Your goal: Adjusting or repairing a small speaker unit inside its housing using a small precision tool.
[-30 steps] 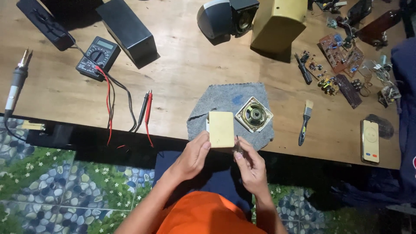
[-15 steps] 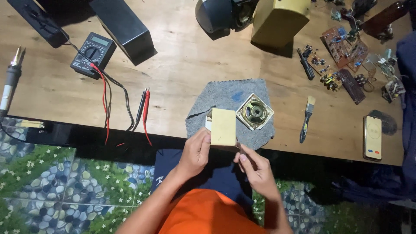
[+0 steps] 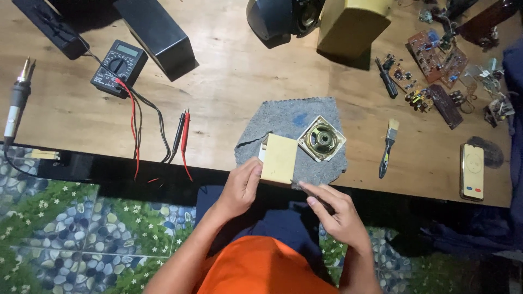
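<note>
— Holding the small yellow box (image 3: pixel 279 159) low in the frame's centre, the left hand (image 3: pixel 241 188) pinches its near-left corner, probably to steady it on the grey cloth (image 3: pixel 289 122).

— And the right hand (image 3: pixel 333 211)?

— Fingers pressed together around a thin dark tool; I cannot tell which kind. Its tip meets the box's lower edge. The speaker driver (image 3: pixel 321 138) lies just beside it, and the cloth probably cushions both on the bench (image 3: pixel 229 92).

Two hands (image 3: pixel 242 188), one multimeter (image 3: pixel 118 66), two probes (image 3: pixel 182 130), one brush (image 3: pixel 387 147), one phone (image 3: pixel 472 171), one grey cloth (image 3: pixel 289 122), one round speaker driver (image 3: pixel 321 139)
</note>
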